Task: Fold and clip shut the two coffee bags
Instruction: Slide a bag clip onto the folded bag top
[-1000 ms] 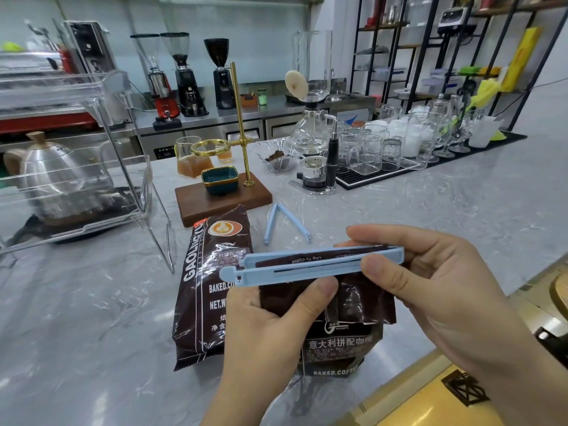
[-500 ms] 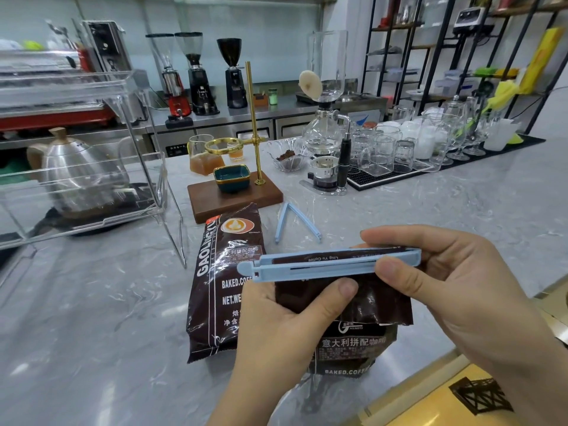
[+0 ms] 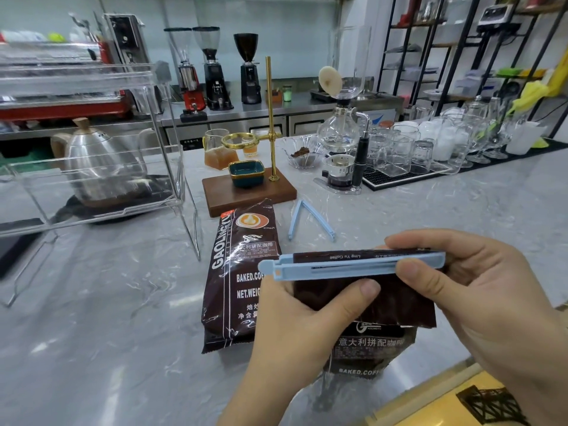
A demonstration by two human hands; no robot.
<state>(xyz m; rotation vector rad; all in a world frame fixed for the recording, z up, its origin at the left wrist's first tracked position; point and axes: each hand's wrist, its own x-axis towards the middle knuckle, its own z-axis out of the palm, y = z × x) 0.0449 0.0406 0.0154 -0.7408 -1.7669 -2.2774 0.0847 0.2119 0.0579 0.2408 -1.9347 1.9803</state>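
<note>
Coffee is the matter here: a dark brown foil coffee bag with white lettering (image 3: 365,305) is held just above the grey marble counter (image 3: 107,348), its top folded over and caught in a long pale blue plastic sealing clip (image 3: 350,266). The left hand (image 3: 295,342) grips the bag below the clip, thumb pressed on the front face near the hinged end. The right hand (image 3: 479,305) pinches the clip's far end between thumb and forefinger, as if squeezing the latch home; whether it has fully snapped closed cannot be told, though the two bars lie flush along the fold. So the first bag looks close to finished, pending that last press. Just beside it to the left, a second dark brown coffee bag printed with an orange and white emblem (image 3: 239,281) lies flat on the counter, its top apparently neither folded nor clipped. A second pale blue clip (image 3: 310,220) lies spread open in a V beyond both bags, untouched, near the wooden base of a brass pour-over stand (image 3: 249,192). Roughly half the job therefore remains: folding that second bag's top and fastening the spare clip across it. Farther off stand a clear acrylic rack over a steel kettle (image 3: 101,161) and rows of glassware (image 3: 430,149).
</note>
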